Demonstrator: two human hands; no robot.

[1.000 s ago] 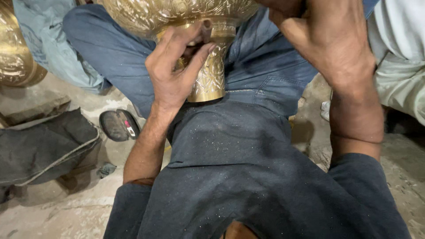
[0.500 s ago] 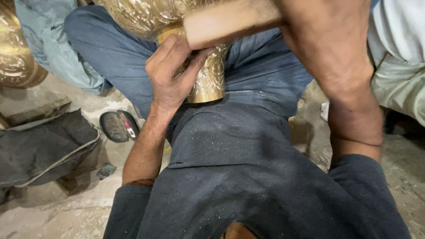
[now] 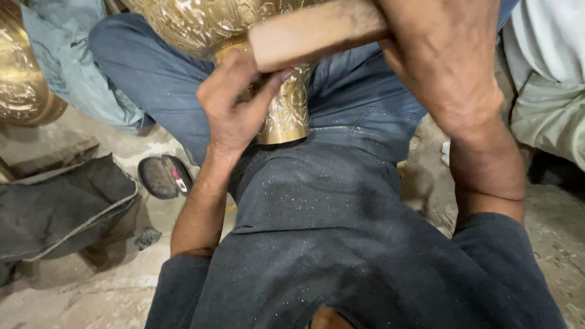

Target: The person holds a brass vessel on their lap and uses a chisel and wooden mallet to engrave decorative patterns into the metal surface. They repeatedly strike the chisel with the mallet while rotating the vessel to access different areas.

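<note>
Brass vessel — left hand gripping stem, right hand holding wooden handle

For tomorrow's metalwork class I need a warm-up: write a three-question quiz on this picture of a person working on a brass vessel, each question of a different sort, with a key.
1. True or false: the left hand grips the embossed foot of the brass vessel.
2. Multiple choice: what does the right hand hold? A. a wooden piece B. a steel file C. a paintbrush
3. Short answer: what lies on the ground left of the person's leg, beside the dark folded cloth?

Key
1. True.
2. A; its pale squared end juts out over the vessel's neck.
3. A dark slipper.
</note>
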